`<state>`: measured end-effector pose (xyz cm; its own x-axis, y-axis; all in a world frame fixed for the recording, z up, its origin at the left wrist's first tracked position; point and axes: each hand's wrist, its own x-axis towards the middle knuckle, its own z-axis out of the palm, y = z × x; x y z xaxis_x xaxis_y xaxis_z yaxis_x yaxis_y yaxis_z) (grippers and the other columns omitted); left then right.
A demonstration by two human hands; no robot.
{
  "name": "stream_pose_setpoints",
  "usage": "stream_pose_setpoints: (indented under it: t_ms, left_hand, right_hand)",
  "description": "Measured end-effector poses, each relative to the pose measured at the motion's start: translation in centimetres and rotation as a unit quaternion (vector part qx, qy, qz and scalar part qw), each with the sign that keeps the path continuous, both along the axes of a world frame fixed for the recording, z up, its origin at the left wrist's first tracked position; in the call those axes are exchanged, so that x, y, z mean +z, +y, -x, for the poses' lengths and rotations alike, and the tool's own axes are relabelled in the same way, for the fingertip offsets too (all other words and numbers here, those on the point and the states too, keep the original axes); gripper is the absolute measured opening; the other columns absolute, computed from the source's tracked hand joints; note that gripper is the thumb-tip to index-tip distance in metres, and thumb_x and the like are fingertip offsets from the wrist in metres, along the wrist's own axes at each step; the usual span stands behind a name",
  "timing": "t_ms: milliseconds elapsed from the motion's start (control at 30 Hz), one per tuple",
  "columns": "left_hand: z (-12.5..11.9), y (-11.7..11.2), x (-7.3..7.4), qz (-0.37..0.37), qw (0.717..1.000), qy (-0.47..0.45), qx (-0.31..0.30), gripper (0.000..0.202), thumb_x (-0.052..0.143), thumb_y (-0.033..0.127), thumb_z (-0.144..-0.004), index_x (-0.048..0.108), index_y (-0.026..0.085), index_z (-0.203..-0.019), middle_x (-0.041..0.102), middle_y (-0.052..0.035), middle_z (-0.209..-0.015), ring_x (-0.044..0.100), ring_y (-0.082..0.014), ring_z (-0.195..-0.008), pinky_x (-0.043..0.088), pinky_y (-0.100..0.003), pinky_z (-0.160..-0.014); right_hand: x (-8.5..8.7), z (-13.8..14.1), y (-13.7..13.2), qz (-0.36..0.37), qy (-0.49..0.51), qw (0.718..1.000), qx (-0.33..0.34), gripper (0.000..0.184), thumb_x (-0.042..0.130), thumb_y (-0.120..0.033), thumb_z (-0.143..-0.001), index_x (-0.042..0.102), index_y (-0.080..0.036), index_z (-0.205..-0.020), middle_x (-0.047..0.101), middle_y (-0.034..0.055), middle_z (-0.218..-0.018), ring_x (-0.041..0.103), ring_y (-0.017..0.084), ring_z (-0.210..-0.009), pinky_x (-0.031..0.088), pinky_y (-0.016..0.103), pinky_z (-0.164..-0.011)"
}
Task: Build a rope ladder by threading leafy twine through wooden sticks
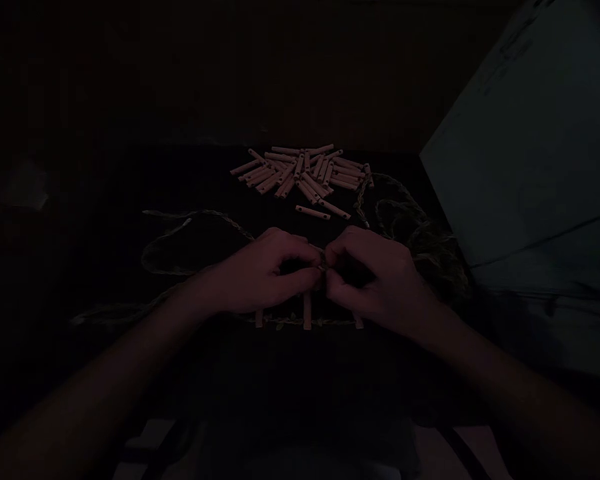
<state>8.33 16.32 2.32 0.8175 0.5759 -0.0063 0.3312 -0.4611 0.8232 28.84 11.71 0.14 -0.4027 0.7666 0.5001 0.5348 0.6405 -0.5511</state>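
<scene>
**two hands pinching, three sticks on the twine**

my left hand [263, 273] and right hand [375, 280] reach in from the near edge of the tabletop [180, 373], fingers [305, 279] closed in a pinch over the braided twine [305, 321], the pinched bit hidden. three wooden sticks [307, 312] sit along it. beyond, two loose sticks [312, 212], then an uncountable heap of sticks [300, 170].

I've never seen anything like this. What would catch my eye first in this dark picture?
A heap of short pale wooden sticks stands out at the far side of the dark table. Nearer, the left hand and right hand meet at the centre, above a braided cord with more sticks set along it.
</scene>
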Motion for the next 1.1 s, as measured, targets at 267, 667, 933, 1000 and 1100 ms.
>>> stream_pose_setpoints:
  t_ms: [267,667,933,1000,1100]
  left_hand:
    - [0.13,-0.05,0.26,-0.126,0.992,0.003,0.022,0.017,0.056,0.019,-0.091,0.071,0.014,-0.084,0.065,-0.0004,-0.076,0.059,-0.0118,-0.073,0.042,-0.023,-0.067]
    - [0.31,0.20,0.11,-0.177,0.981,-0.073,0.028,0.013,0.069,0.008,-0.078,0.072,0.014,-0.088,0.071,0.0008,-0.083,0.066,-0.0089,-0.076,0.048,-0.018,-0.070]
    - [0.27,0.16,0.16,-0.177,0.982,-0.069,0.022,0.013,0.069,0.006,-0.073,0.070,0.014,-0.083,0.068,0.0032,-0.079,0.063,-0.0066,-0.072,0.047,-0.016,-0.067]
    - [0.24,0.12,0.16,-0.167,0.983,-0.073,0.024,0.013,0.069,0.006,-0.073,0.070,0.014,-0.082,0.067,0.0042,-0.078,0.063,-0.0057,-0.071,0.046,-0.014,-0.066]
    - [0.22,0.06,0.14,-0.151,0.986,-0.067,0.032,0.012,0.070,0.006,-0.072,0.070,0.015,-0.081,0.067,0.0052,-0.076,0.063,-0.0050,-0.069,0.046,-0.013,-0.064]
  right_hand:
    - [-0.09,0.16,0.01,0.049,0.048,0.998,-0.013,0.005,0.060,-0.015,-0.081,0.058,-0.017,-0.078,0.058,-0.0015,-0.074,0.056,0.011,-0.069,0.042,0.025,-0.067]
    - [-0.07,0.26,-0.06,0.140,0.067,0.988,-0.023,0.005,0.062,-0.015,-0.078,0.059,-0.017,-0.073,0.056,-0.0046,-0.069,0.051,0.008,-0.064,0.039,0.023,-0.066]
    - [-0.38,0.44,-0.10,0.176,0.079,0.981,-0.019,0.006,0.063,-0.016,-0.076,0.059,-0.017,-0.072,0.053,-0.0064,-0.065,0.048,0.007,-0.061,0.036,0.021,-0.060]
    - [-0.39,0.52,-0.11,0.195,0.087,0.977,-0.016,0.007,0.063,-0.017,-0.076,0.058,-0.017,-0.071,0.053,-0.0065,-0.065,0.048,0.007,-0.061,0.036,0.021,-0.058]
    - [-0.41,0.71,-0.23,0.220,0.098,0.970,-0.018,0.007,0.063,-0.019,-0.077,0.058,-0.018,-0.071,0.055,-0.0063,-0.064,0.049,0.008,-0.061,0.036,0.022,-0.058]
